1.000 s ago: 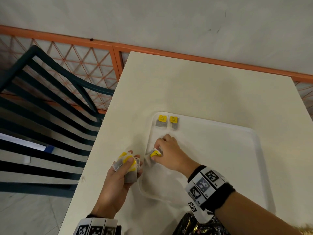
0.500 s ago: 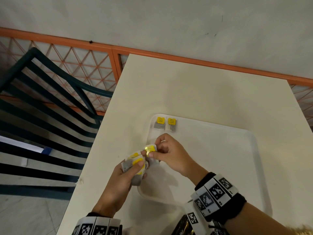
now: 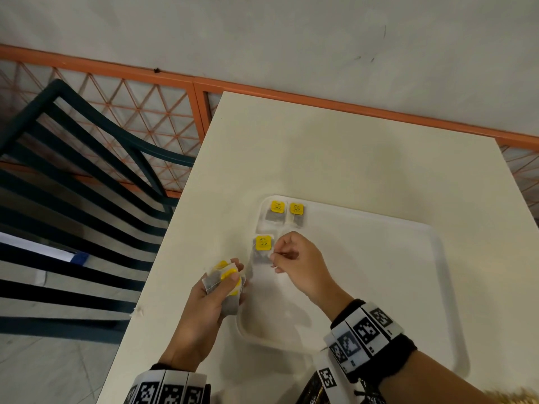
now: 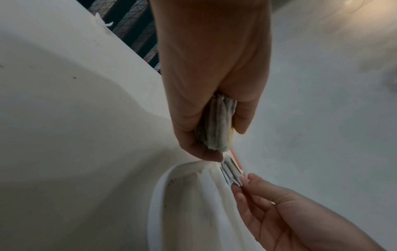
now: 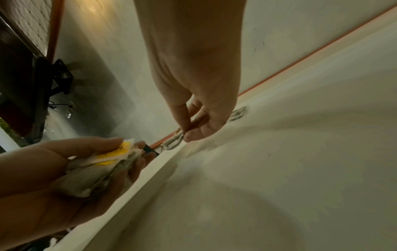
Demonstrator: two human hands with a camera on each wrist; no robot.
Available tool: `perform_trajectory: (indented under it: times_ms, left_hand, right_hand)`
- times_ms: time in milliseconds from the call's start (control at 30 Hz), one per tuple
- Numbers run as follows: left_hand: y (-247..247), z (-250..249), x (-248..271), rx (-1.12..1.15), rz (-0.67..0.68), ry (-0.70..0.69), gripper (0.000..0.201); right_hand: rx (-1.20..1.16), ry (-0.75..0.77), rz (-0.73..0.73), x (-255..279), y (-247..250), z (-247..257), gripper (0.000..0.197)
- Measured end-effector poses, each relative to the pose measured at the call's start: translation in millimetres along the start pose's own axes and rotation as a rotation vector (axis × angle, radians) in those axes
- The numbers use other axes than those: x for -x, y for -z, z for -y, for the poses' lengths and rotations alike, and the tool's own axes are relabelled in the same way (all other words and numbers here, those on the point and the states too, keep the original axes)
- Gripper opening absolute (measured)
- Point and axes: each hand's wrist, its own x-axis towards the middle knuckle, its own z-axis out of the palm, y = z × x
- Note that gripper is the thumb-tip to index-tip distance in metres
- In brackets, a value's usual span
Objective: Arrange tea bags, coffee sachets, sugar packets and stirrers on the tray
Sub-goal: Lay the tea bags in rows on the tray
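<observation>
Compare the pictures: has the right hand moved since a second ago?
Yes. The right hand has gone from the left hand's stack toward the two tea bags at the tray's far corner, pinching a third tea bag.

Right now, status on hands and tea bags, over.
Left hand grips tea bag stack. Right hand pinches third tea bag at tray edge. Two bags placed. Nothing blocking.

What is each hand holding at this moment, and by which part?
Left hand grips a stack of yellow-tagged tea bags around its lower half. Right hand pinches one yellow-tagged tea bag by its right edge.
</observation>
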Motion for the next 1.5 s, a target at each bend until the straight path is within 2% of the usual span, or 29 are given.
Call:
perform_trajectory:
  times_ms: [33, 100, 133, 200, 233, 367, 500, 667, 767, 800, 867, 1033, 1067, 1167, 1200, 1233, 1300, 1367, 1500]
  left_hand:
    - [2, 0, 1, 0.035, -0.014, 0.003, 0.026]
    - [6, 1, 1, 0.094, -0.030, 0.016, 0.054]
    - [8, 1, 2, 0.133, -0.040, 0.024, 0.056]
    - [9, 0, 3, 0.218, -0.036, 0.041, 0.033]
    - [9, -1, 3, 0.254, -0.035, 0.051, 0.028]
    - [9, -4, 5, 0.348, -0.023, 0.083, 0.026]
    - [9, -4, 5, 0.416, 0.008, 0.106, 0.033]
    - [0, -6, 6, 0.374, 0.057, 0.081, 0.031]
    - [-4, -5, 6, 0.314, 0.055, 0.051, 0.026]
    - [-4, -4, 6, 0.304, 0.045, 0.045, 0.024]
    - [-4, -3, 5, 0.280, 0.029, 0.032, 0.023]
    - [-9, -3, 1, 0.222, 0.032, 0.015, 0.024]
    - [-10, -3, 1, 0.218, 0.045, 0.014, 0.031]
    - [-11, -2, 3, 0.211, 0.111, 0.025, 0.079]
    - [-11, 0, 4, 0.205, 0.137, 0.024, 0.084]
    - [-11, 0, 5, 0.187, 0.169, 0.020, 0.083]
    - [-11, 2, 7, 0.139, 0.204, 0.009, 0.068]
    - [-11, 3, 8, 0.116, 0.179, -0.001, 0.051]
    - [-10, 4, 6, 0.125, 0.093, 0.012, 0.041]
  right_hand:
    - [0.010, -0.006, -0.043, -4, 1, -1, 0.026]
    - [0.035, -0.021, -0.109, -12, 1, -3, 0.027]
    - [0.052, -0.026, -0.128, -16, 1, -4, 0.027]
    - [0.081, -0.028, -0.156, -21, -1, -5, 0.027]
    - [0.085, -0.027, -0.166, -22, -2, -5, 0.027]
    - [0.130, -0.014, -0.188, -25, -5, -6, 0.025]
    - [0.196, 0.004, -0.221, -27, -7, -6, 0.028]
    - [0.215, -0.019, -0.214, -28, -8, -6, 0.026]
    - [0.290, 0.020, -0.210, -26, -7, -3, 0.013]
    - [0.334, 0.049, -0.202, -23, -6, -1, 0.007]
    - [0.357, 0.091, -0.148, -14, -6, 6, 0.010]
    - [0.217, 0.025, 0.203, 16, -9, 19, 0.016]
    - [0.224, 0.035, 0.236, 19, -10, 19, 0.014]
    - [0.203, 0.046, 0.216, 22, -12, 16, 0.014]
    - [0.187, 0.043, 0.196, 22, -11, 15, 0.015]
    - [0.174, 0.046, 0.178, 22, -11, 15, 0.015]
    - [0.138, 0.055, 0.152, 21, -10, 13, 0.013]
    - [0.090, 0.060, 0.128, 20, -8, 13, 0.011]
    - [-0.147, 0.044, 0.092, 17, -2, 18, 0.013]
